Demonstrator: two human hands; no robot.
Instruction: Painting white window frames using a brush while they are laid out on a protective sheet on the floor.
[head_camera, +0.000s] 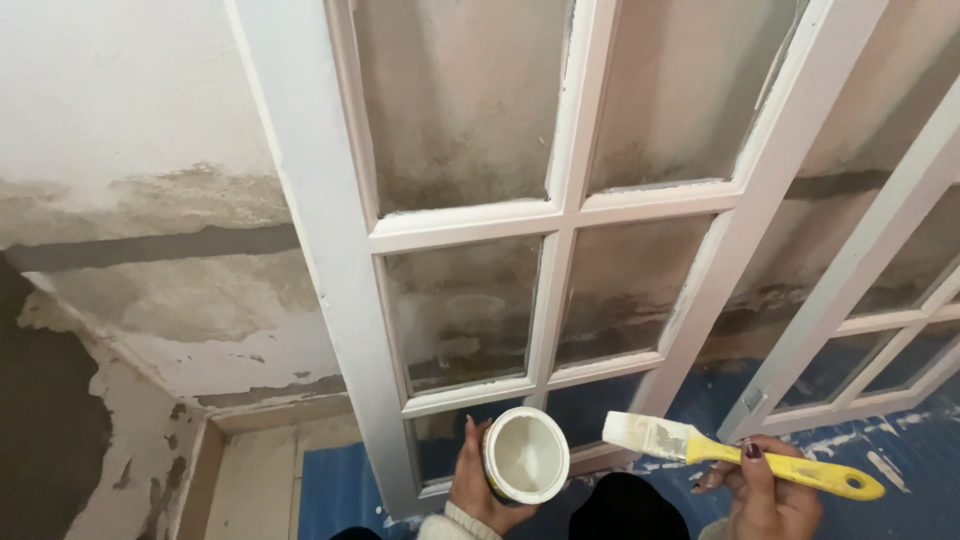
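My left hand (472, 485) grips a small round can of white paint (526, 455), tipped so its open top faces me. My right hand (765, 490) holds a flat brush with a yellow handle (790, 468); its pale bristles (640, 433) point left toward the can, a short way from it. Both hands hover low in front of a white-painted glazed door frame (350, 300) that leans against the wall, with several glass panes (462, 315) split by thin white bars.
A second white glazed frame (870, 290) leans at the right. Blue sheeting (900, 480) with white paint smears covers the floor. The wall (150, 200) behind is stained and peeling, with bare dark plaster at the lower left.
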